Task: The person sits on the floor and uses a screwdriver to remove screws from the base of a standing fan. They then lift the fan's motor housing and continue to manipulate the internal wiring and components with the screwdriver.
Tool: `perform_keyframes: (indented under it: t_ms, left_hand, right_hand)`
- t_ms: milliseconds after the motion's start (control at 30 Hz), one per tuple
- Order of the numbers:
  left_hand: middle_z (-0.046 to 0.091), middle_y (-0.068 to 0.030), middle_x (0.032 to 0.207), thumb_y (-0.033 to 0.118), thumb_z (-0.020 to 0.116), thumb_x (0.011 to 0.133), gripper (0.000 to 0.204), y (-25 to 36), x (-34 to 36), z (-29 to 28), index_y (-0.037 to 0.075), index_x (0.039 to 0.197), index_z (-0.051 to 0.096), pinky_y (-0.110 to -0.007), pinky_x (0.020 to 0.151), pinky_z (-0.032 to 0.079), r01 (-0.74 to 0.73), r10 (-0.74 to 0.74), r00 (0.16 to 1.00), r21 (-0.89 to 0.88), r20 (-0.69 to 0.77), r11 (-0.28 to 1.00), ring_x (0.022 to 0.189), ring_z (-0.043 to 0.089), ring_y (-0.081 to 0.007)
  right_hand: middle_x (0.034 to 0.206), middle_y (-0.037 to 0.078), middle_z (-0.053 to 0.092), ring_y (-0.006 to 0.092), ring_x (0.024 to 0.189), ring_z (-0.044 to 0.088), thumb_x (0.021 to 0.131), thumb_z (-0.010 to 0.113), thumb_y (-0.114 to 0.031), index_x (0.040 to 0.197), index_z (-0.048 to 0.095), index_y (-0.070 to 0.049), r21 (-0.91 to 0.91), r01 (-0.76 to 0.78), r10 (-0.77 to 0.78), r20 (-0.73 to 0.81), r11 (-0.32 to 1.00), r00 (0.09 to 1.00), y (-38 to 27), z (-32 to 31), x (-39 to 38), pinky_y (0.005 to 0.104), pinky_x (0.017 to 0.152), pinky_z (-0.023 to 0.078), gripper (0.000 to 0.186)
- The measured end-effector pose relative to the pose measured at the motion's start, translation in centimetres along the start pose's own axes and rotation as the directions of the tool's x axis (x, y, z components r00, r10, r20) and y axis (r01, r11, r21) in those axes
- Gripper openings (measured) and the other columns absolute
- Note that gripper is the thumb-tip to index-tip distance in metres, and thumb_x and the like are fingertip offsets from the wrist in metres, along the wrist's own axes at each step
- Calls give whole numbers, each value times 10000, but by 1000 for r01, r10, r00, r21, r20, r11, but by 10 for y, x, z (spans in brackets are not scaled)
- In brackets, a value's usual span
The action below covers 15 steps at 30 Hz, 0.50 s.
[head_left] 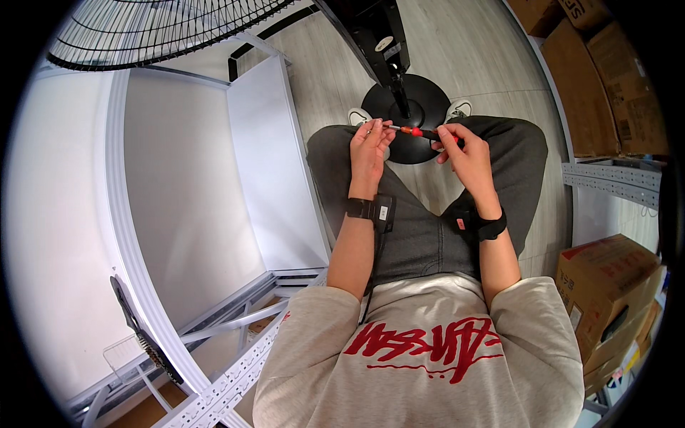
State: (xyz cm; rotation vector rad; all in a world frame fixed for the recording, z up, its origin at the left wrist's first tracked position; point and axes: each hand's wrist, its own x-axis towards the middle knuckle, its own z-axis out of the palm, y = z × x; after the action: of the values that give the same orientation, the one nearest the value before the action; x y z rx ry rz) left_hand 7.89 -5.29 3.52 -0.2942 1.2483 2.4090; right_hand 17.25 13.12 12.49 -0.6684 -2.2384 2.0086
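My left hand (368,153) is closed at the fingertips on the thin metal end of a red-and-black screwdriver (415,131). My right hand (467,157) grips its handle at the other end, so the tool lies roughly level between my hands. Just beyond them stands a black pole unit (382,43) on a round black base (407,146), between my feet and bent knees. Whether a small part sits at the screwdriver's tip is too small to tell.
A black wire guard (164,57) hangs at the top left over white shelving (260,171). To my right are stacked cardboard boxes (585,93), a perforated metal beam (614,182) and another box (606,278). A black slatted object (146,335) hangs at the lower left.
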Motion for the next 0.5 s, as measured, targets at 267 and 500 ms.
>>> perform_keyframes:
  t_ms: [267, 500]
  left_hand:
    - [657, -150, 991, 124, 608, 934, 183, 2, -1, 1, -21, 1041, 576, -280, 792, 551, 12, -12, 1000, 24, -12, 1000, 831, 647, -162]
    - [661, -147, 972, 114, 607, 932, 173, 0, 0, -1, -22, 1036, 580, -282, 783, 553, -14, 15, 999, 23, -39, 1000, 823, 650, -168]
  right_hand:
    - [753, 83, 656, 117, 661, 651, 892, 640, -124, 1048, 644, -36, -77, 227, -225, 39, 971, 974, 11, 1, 2, 242, 599, 489, 179]
    - [733, 80, 652, 106, 650, 641, 887, 642, -120, 1043, 650, -36, -76, 171, -167, 52, 982, 985, 10, 0, 2, 237, 594, 482, 177]
